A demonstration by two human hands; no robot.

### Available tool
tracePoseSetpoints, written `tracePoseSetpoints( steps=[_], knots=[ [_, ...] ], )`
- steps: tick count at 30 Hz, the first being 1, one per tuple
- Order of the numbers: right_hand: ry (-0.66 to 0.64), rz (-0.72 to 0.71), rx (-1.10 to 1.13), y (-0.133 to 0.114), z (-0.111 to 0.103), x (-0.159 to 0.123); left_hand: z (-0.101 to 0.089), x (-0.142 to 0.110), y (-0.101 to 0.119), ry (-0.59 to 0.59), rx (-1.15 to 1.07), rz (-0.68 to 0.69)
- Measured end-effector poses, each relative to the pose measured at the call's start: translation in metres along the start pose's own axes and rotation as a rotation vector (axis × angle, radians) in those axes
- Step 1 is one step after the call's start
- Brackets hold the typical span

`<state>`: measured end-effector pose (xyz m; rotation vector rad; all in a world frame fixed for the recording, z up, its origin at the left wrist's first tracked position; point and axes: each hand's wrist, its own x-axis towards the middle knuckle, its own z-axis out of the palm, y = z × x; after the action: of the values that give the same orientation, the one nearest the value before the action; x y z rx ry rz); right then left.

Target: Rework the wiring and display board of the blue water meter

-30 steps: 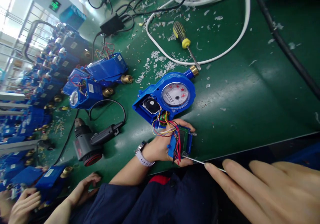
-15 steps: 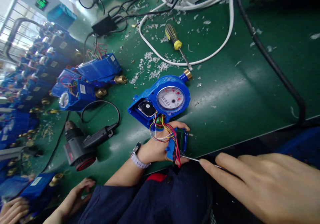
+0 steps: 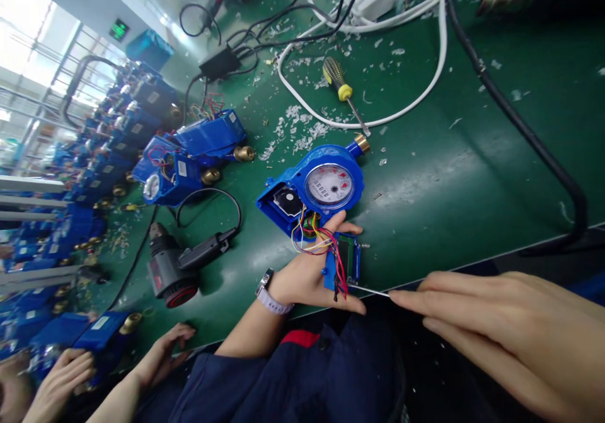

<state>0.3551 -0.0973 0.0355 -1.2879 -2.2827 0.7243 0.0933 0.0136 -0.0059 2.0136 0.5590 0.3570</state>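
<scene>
My left hand (image 3: 312,275) grips a small blue circuit module (image 3: 344,264) with a green display, near the table's front edge. Coloured wires (image 3: 316,237) run from it into an open blue water meter (image 3: 316,191) with a round dial and a brass fitting. My right hand (image 3: 501,322), close to the camera at lower right, pinches a thin metal tool (image 3: 371,291). Its tip touches the module's lower corner.
A yellow-and-black screwdriver (image 3: 341,86) lies beyond the meter among white shavings. White and black cables (image 3: 439,45) loop across the green table (image 3: 449,177). A black electric driver (image 3: 177,270) lies left. Several blue meters (image 3: 189,152) are stacked left. Another person's hands (image 3: 66,372) work at lower left.
The view has shifted a little. My right hand has risen slightly, with the tool's tip staying at the module. My left hand keeps its hold.
</scene>
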Motion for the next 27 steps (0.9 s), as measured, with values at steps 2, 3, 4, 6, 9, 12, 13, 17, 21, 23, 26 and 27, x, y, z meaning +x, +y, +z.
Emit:
tracePoseSetpoints(
  steps=[2,3,4,6,9,12,13,17,21,23,26,27],
  knots=[
    [0.002,0.002,0.048,-0.001,0.002,-0.001,0.004,-0.003,0.000,0.035,-0.092,-0.056],
    [0.008,0.008,0.059,-0.001,0.003,-0.001,0.007,-0.004,0.000,0.062,-0.155,-0.086],
    [0.016,0.017,0.063,-0.002,0.004,-0.001,0.011,-0.006,0.000,0.099,-0.225,-0.114],
    [0.020,0.015,0.073,-0.003,0.004,0.001,0.021,-0.007,0.003,0.203,-0.370,-0.154],
    [0.021,-0.024,0.086,-0.005,0.002,0.005,0.035,-0.003,0.012,0.417,-0.554,-0.192],
    [0.007,-0.073,0.093,-0.006,0.002,0.008,0.044,0.006,0.021,0.634,-0.690,-0.234],
    [0.005,-0.091,0.083,-0.007,0.002,0.009,0.046,0.008,0.023,0.679,-0.716,-0.240],
    [0.052,-0.161,-0.030,-0.011,0.009,0.005,0.047,0.014,0.024,0.735,-0.750,-0.229],
    [0.127,-0.221,-0.169,-0.016,0.016,0.000,0.049,0.014,0.022,0.730,-0.759,-0.186],
    [0.146,-0.238,-0.215,-0.018,0.018,-0.002,0.050,0.013,0.023,0.728,-0.738,-0.182],
    [0.135,-0.260,-0.239,-0.022,0.022,-0.004,0.051,0.014,0.024,0.735,-0.714,-0.190],
    [0.131,-0.259,-0.238,-0.023,0.023,-0.005,0.052,0.015,0.024,0.744,-0.714,-0.190]
  ],
)
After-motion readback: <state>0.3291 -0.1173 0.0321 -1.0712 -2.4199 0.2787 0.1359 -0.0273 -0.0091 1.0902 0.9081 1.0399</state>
